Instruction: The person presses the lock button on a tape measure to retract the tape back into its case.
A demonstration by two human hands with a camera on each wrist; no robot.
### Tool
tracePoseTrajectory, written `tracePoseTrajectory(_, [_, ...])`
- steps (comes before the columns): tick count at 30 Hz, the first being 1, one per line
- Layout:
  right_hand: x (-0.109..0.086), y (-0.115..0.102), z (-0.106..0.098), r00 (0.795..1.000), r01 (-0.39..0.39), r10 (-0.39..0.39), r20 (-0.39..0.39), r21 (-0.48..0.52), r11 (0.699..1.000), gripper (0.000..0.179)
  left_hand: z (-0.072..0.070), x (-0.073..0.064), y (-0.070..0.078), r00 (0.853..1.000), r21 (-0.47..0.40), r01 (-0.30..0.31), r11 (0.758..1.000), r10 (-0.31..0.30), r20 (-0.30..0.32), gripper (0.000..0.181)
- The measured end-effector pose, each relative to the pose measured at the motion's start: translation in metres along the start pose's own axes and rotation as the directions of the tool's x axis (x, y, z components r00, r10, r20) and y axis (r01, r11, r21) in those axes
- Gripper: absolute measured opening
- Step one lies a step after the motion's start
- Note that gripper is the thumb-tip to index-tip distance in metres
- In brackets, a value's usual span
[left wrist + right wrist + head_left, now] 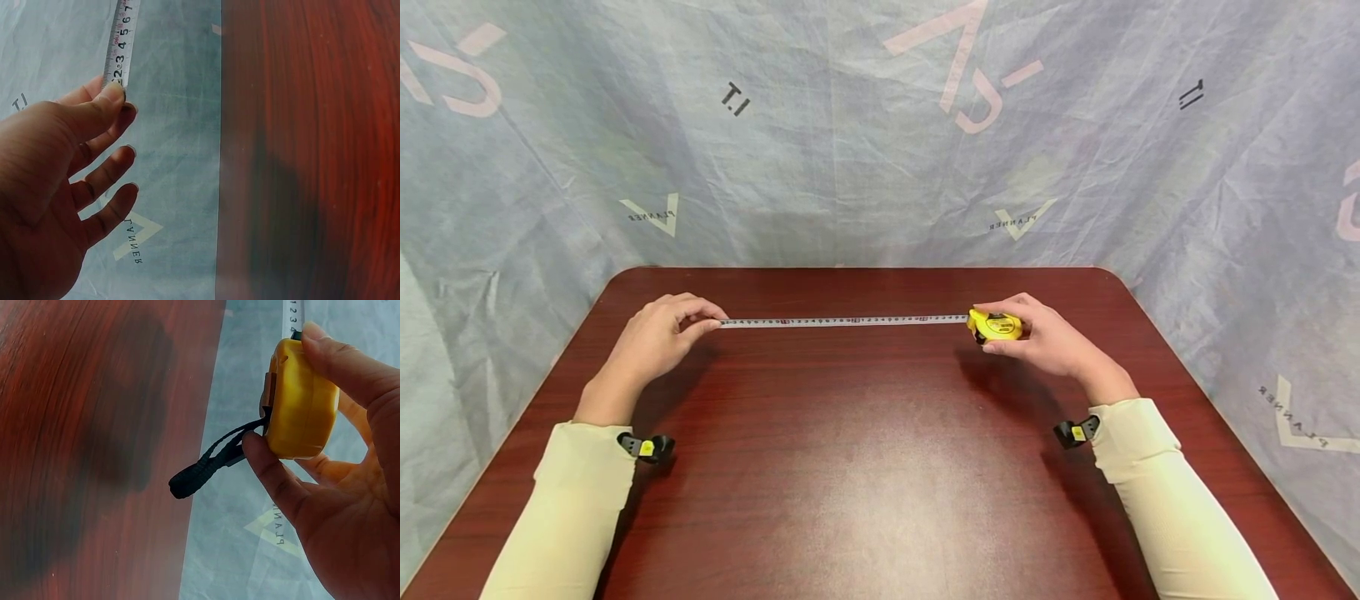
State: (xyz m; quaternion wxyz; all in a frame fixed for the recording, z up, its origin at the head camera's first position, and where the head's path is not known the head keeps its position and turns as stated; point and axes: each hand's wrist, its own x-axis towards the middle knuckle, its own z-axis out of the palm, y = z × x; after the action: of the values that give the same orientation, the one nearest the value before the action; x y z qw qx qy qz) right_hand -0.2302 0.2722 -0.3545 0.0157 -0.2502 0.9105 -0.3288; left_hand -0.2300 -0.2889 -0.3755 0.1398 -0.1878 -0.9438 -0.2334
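A yellow tape measure is gripped by my right hand, fingers and thumb around its case. From the case a white blade with black numbers runs straight to the left, stretched above the table. My left hand pinches the blade's free end between thumb and forefinger, near the 2 mark in the left wrist view; the other fingers are spread loosely. A black wrist strap dangles from the yellow case in the right wrist view. The blade's very tip is hidden under the left thumb.
Both hands are over a dark red wooden table with rounded far corners. Grey printed cloth hangs behind it and along both sides. A small black wrist camera sits at the left cuff, another camera at the right.
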Motion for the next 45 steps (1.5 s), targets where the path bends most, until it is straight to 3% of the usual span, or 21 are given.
tracePoseTrajectory(23, [0.008,-0.006,0.013,1.000,0.005,-0.005,0.005,0.005,1.000,0.058,0.008,0.003,0.004,0.999,-0.020,-0.051,0.998,0.051,-0.014,0.010])
tracePoseTrajectory(45, [0.015,-0.014,0.022,1.000,0.023,-0.023,0.010,-0.008,1.000,0.060,0.016,0.008,0.011,0.999,-0.028,-0.039,0.999,0.040,0.006,0.011])
